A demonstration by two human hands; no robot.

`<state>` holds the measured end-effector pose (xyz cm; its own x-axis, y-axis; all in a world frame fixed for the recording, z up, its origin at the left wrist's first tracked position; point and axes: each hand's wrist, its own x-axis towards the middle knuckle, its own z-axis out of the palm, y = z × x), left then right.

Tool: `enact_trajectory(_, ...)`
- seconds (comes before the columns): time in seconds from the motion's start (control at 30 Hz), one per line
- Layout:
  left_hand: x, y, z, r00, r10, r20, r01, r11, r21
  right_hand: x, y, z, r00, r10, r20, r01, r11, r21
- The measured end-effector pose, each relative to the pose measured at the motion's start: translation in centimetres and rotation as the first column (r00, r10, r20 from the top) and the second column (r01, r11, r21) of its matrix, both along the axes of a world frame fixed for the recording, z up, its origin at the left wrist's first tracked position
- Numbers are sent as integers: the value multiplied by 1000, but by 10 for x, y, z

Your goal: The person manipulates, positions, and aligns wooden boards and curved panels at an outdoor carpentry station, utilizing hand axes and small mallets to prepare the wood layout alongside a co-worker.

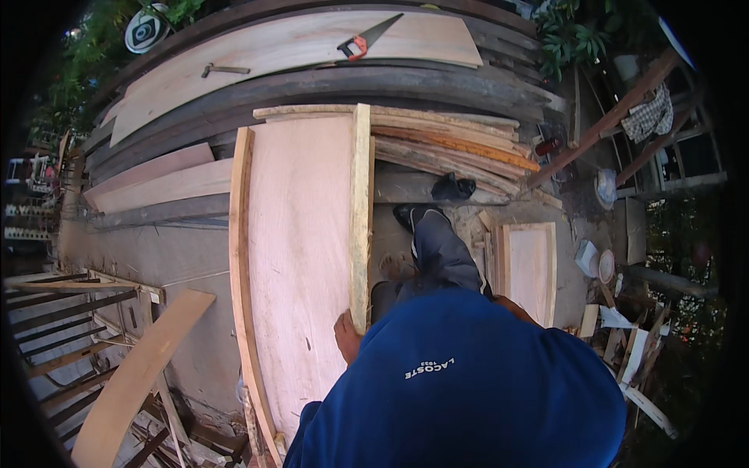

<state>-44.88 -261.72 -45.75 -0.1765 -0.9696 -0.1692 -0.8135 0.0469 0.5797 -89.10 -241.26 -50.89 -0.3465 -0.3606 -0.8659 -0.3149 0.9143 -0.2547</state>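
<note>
A long plywood panel [300, 234] runs lengthwise just left of the middle of the view, from the far lumber down to the lower edge. Its face is pale pinkish tan with faint grain and a few small dark marks. A light brown wooden rail [240, 218] stands along its left edge, and a yellowish, rougher rail [361, 187] along its right, rising above the face.

The left hand [346, 338] is at the panel's right edge, against the near visible stretch of the yellowish rail, so most of the panel lies to its left and beyond it. Its fingers are bent, but the blue shirt [468, 382] hides the rest; I cannot tell whether it grasps the rail or only rests there. On the right, a little of the right hand or forearm [515, 310] shows past the shirt, near a smaller framed panel [532, 269]; its grip cannot be told.

Beyond the panel's right rail lie a pile of wooden strips [449, 144] and a black bundle [452, 187]. Farther off, a red-handled handsaw [370, 37] and a hammer [225, 70] lie on a wide pale board [289, 43] over dark timbers [437, 90]. At lower left, a loose board [140, 382] leans across a slatted frame [74, 329].
</note>
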Motion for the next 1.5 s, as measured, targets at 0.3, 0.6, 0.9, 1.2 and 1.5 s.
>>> enact_trajectory(0.3, 22, -2, -36, 992, 89, -84, -85, 995, 52, -61, -154, -28, 973, 189, 133, -186, 982, -35)
enact_trajectory(0.6, -82, -129, 42, 1000, -21, -10, 21, 999, 43, -105, -296, -77, 979, 157, -131, -176, 972, -158)
enact_trajectory(0.9, -172, -434, -3, 993, 77, 87, -44, 944, -327, -132, -516, -111, 915, 211, -343, -351, 834, -426)
enact_trajectory(1.2, -198, -605, -58, 847, 414, 334, -272, 876, -398, -186, -618, -200, 857, 291, -425, -454, 816, -358)
enact_trajectory(1.5, -195, -609, -56, 818, 418, 396, -269, 886, -378, -183, -650, -258, 810, 317, -493, -360, 933, 8)
